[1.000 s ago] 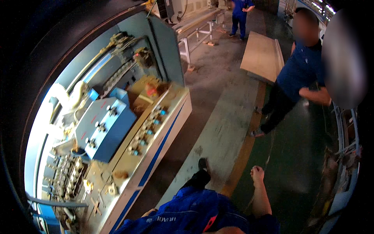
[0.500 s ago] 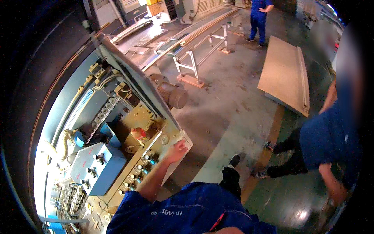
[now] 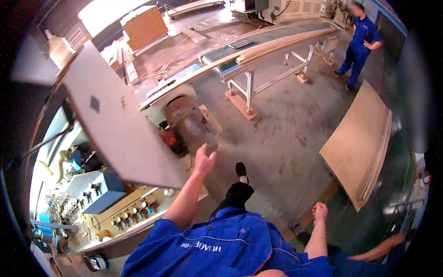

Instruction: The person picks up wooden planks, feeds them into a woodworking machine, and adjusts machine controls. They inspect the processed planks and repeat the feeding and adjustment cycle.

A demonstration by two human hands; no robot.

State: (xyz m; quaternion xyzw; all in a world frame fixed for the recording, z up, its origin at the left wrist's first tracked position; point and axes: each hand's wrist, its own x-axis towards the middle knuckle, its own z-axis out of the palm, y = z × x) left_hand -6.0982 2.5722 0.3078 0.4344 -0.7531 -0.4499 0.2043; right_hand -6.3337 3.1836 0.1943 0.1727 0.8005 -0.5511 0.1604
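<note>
Down from the head

We look down and forward from the left of 2 head-worn fisheye cameras. The blue shirt (image 3: 198, 261) sits nearest us at the lower edge, the left hand (image 3: 203, 162) and right hand (image 3: 320, 212) a little beyond, the conveyor (image 3: 220, 59) well off; straight edges bend toward the rim.

Floor (image 3: 272, 152): grey and scuffed ahead of you, dark green to your right.
Conveyor (image 3: 219, 56): green-belted, standing on metal legs (image 3: 250, 87) ahead of you.
Light: white glare (image 3: 108, 14) at your far left, dimness to your right.
</note>
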